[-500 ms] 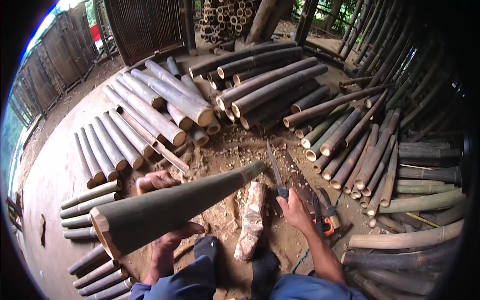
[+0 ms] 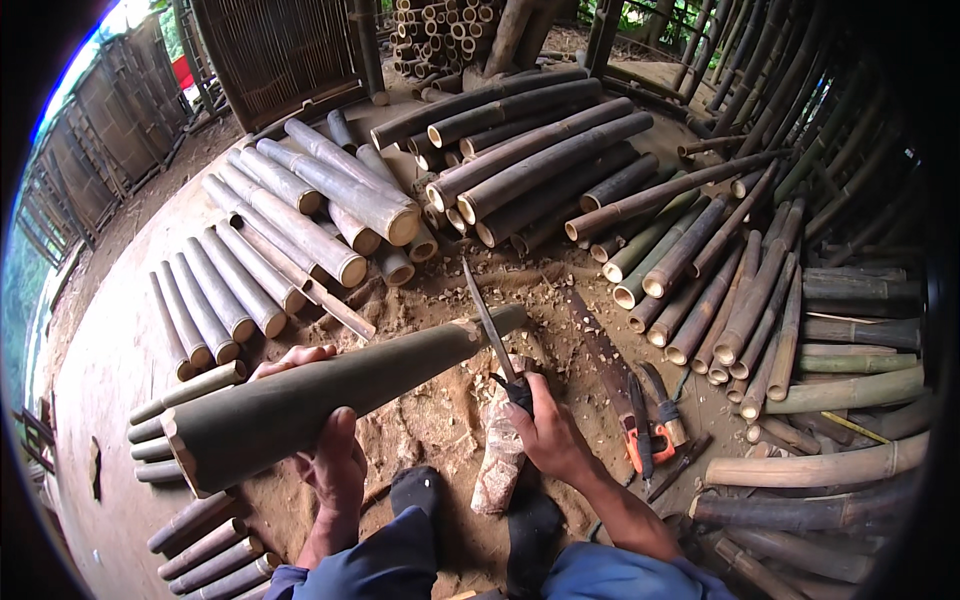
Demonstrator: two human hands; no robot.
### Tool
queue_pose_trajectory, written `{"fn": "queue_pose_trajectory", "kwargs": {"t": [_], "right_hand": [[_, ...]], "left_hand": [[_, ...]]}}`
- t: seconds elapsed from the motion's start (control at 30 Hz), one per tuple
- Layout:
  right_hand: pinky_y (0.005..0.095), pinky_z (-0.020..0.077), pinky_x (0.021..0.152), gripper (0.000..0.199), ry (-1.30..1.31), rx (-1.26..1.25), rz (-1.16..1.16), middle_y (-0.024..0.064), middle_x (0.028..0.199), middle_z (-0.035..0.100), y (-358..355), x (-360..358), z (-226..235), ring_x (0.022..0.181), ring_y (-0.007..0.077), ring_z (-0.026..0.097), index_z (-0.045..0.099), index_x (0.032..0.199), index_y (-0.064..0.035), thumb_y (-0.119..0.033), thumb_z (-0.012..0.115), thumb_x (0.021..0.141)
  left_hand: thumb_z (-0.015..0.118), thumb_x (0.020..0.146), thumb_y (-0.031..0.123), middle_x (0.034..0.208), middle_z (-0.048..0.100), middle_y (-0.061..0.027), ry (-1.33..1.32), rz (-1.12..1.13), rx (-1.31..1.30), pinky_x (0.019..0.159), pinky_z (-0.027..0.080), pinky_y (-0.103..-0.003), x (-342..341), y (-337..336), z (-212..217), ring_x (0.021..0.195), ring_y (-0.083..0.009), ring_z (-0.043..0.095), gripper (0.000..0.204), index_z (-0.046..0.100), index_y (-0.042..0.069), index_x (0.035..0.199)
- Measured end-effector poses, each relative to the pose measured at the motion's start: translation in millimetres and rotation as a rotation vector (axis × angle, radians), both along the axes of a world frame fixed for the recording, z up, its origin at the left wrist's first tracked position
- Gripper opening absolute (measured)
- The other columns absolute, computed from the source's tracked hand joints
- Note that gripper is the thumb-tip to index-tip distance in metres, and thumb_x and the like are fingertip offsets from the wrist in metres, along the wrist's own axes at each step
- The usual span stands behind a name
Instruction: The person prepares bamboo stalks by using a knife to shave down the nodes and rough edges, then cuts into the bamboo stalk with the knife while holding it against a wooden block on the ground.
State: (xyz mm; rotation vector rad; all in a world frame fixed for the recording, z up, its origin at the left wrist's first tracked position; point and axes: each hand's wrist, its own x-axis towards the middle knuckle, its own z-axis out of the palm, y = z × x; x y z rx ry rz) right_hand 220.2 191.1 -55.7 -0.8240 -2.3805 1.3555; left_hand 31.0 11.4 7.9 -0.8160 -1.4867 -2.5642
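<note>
Looks like trimming to me: left hand (image 2: 335, 472) curled round the bamboo section (image 2: 300, 407) above the dirt floor (image 2: 425, 430), right hand (image 2: 548, 428) clenched on the knife (image 2: 492, 328) by the bamboo's far end, so the next stroke probably wants a steady hold.

this looks to us like a bamboo workshop: we see cut poles (image 2: 560, 165) in rows across the floor (image 2: 120, 380), wood chips (image 2: 540, 283), a knife (image 2: 490, 323), an orange-handled tool (image 2: 632, 446) and a slatted wall panel (image 2: 275, 60).
</note>
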Motion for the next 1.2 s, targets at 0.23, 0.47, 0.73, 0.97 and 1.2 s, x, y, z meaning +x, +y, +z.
{"fn": "queue_pose_trajectory", "kwargs": {"t": [0.23, 0.47, 0.73, 0.97, 1.2], "right_hand": [[0.0507, 0.0603, 0.064, 0.052, 0.279, 0.497, 0.026, 0.0296, 0.098, 0.072, -2, -19, -2, 0.081, 0.0455, 0.075, 0.045, 0.144, 0.0051, -0.025, 0.066, 0.106], [0.0506, 0.0587, 0.054, 0.054, 0.288, 0.47, 0.062, 0.024, 0.072, 0.069, 2, -33, 14, 0.062, 0.047, 0.071, 0.042, 0.143, 0.0075, -0.022, 0.068, 0.105], [0.0459, 0.0604, 0.06, 0.032, -0.392, 0.102, -0.131, 0.0242, 0.084, 0.072, 52, -19, -73, 0.067, 0.0324, 0.073, 0.048, 0.122, 0.0027, -0.026, 0.055, 0.111], [0.0372, 0.0486, 0.044, 0.042, -0.107, -0.347, -0.323, 0.0075, 0.072, 0.06, 33, 38, -81, 0.048, 0.0195, 0.061, 0.047, 0.121, 0.0001, -0.038, 0.059, 0.11], [0.0372, 0.0484, 0.042, 0.031, -0.071, -0.494, -0.313, 0.0078, 0.074, 0.059, 22, 57, -98, 0.049, 0.0202, 0.061, 0.049, 0.119, -0.0043, -0.032, 0.059, 0.11]], "left_hand": [[0.086, 0.085, 0.02, 0.135, 0.056, -0.0136, 0.024, 0.0, -0.039, 0.123, 0.039, -0.049, 5, 6, 4, 0.134, -0.0283, 0.055, 0.082, 0.037, 0.007, 0.15], [0.086, 0.086, 0.019, 0.136, 0.057, -0.0128, 0.003, 0.003, -0.026, 0.122, 0.04, -0.048, -2, 1, -1, 0.135, -0.0279, 0.055, 0.081, 0.038, 0.006, 0.15], [0.082, 0.091, 0.019, 0.141, 0.061, -0.0185, 0.027, 0.082, -0.009, 0.12, 0.043, -0.047, -12, -5, -7, 0.134, -0.0296, 0.059, 0.078, 0.041, -0.001, 0.155], [0.091, 0.085, 0.014, 0.137, 0.067, -0.0129, -0.156, -0.041, -0.249, 0.112, 0.05, -0.04, -32, 34, -40, 0.126, -0.0216, 0.063, 0.076, 0.052, 0.002, 0.15], [0.086, 0.086, 0.009, 0.1, 0.07, -0.0048, -0.103, 0.066, -0.178, 0.088, 0.057, -0.037, -104, 44, -89, 0.093, -0.0165, 0.067, 0.037, 0.067, 0.004, 0.116]]}}
